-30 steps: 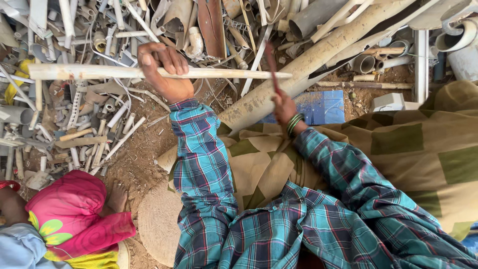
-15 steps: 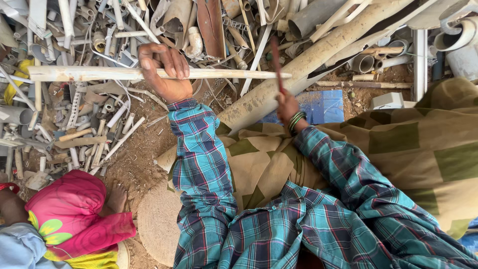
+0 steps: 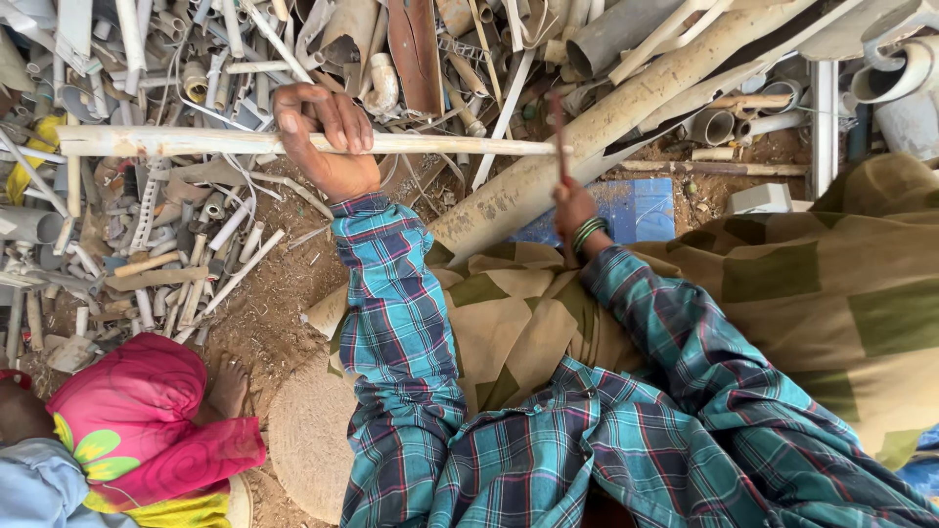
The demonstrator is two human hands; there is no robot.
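Left hand (image 3: 328, 137) clenches a pale pipe (image 3: 166, 142) lying 9-to-3 o'clock; right hand (image 3: 572, 207), at its 3 o'clock end, grips a thin upright tool (image 3: 559, 132).

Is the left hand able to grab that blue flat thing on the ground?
Probably not as things stand. The left hand is wrapped around the long pale pipe, and the blue sheet lies across by the right hand, partly under the big tan pipe.

Scrap-sorting yard on bare ground

Beyond both hands lies a heap of broken plastic pipes (image 3: 626, 93), conduit strips (image 3: 196, 244) and pipe fittings (image 3: 714, 125) on bare dirt (image 3: 284, 293); a person in pink cloth (image 3: 137, 411) sits left of them.
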